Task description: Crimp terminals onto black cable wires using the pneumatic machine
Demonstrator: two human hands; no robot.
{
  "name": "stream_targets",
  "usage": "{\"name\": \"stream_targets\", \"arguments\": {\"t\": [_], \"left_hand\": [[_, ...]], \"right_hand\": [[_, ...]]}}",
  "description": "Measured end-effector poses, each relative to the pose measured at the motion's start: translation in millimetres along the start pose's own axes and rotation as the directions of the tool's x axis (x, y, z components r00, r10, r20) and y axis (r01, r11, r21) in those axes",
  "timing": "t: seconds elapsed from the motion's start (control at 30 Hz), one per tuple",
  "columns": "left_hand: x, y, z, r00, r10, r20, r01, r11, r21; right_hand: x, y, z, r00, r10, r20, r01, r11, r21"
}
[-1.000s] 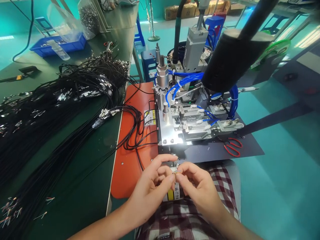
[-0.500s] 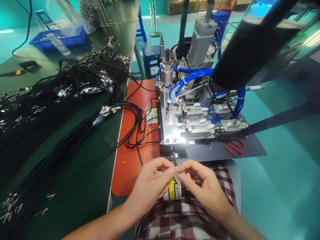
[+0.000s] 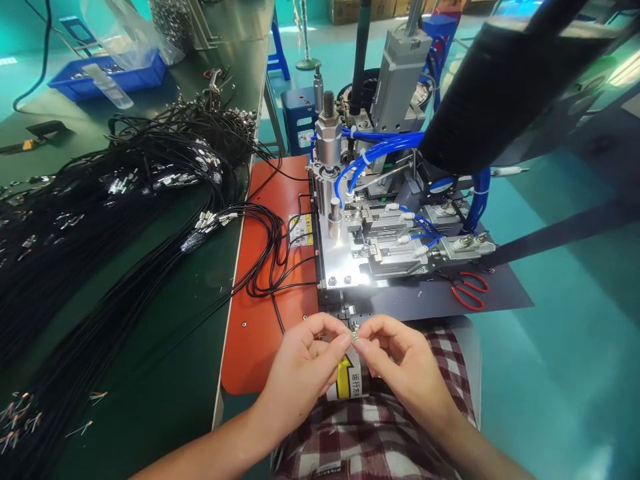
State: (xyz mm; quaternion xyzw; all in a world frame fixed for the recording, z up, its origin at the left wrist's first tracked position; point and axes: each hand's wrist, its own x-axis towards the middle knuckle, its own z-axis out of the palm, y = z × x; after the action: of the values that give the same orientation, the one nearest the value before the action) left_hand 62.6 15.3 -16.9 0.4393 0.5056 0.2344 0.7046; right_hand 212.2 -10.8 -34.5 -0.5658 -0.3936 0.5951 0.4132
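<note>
My left hand (image 3: 303, 363) and my right hand (image 3: 410, 363) meet fingertip to fingertip above my lap, in front of the machine. Between the pinched thumbs and forefingers shows a small shiny metal piece (image 3: 355, 334), mostly covered, so its exact kind cannot be made out. Both hands are closed in a pinch on it. Just below them lies a white label with a yellow arrow (image 3: 344, 380). Behind the fingertips is the front edge of the metal machine (image 3: 345, 270). Black cables (image 3: 270, 230) run over the orange plate (image 3: 250, 360) to the machine's left side.
A large heap of black cables with metal connectors (image 3: 165, 177) covers much of the green table (image 3: 165, 413). Red-handled pliers (image 3: 470, 291) lie on the grey plate at right. A blue tray (image 3: 107, 80) stands at the back left. A thick black tube (image 3: 505, 100) hangs at upper right.
My right thumb and forefinger have closed in on the small metal piece, nearer my left fingertips. My left hand keeps its pinch. The whole view has shifted slightly.
</note>
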Motion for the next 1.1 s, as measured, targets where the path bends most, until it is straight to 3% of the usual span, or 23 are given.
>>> {"name": "stream_targets", "arguments": {"t": [0.4,0.77,1.1], "left_hand": [[-0.1,2.7,1.8,1.000,0.021,0.019,-0.018,0.992,-0.121],[0.0,1.3,1.5,0.995,0.020,0.098,-0.009,0.993,-0.116],[0.5,-0.4,2.3,0.995,0.028,0.097,-0.020,0.997,-0.079]], "right_hand": [[1.2,0.3,2.9,0.999,0.020,0.025,-0.022,0.997,0.078],[1.4,2.9,3.7,0.999,0.035,0.033,-0.038,0.996,0.077],[0.9,1.6,2.7,1.000,-0.012,-0.004,0.012,0.999,-0.036]]}}
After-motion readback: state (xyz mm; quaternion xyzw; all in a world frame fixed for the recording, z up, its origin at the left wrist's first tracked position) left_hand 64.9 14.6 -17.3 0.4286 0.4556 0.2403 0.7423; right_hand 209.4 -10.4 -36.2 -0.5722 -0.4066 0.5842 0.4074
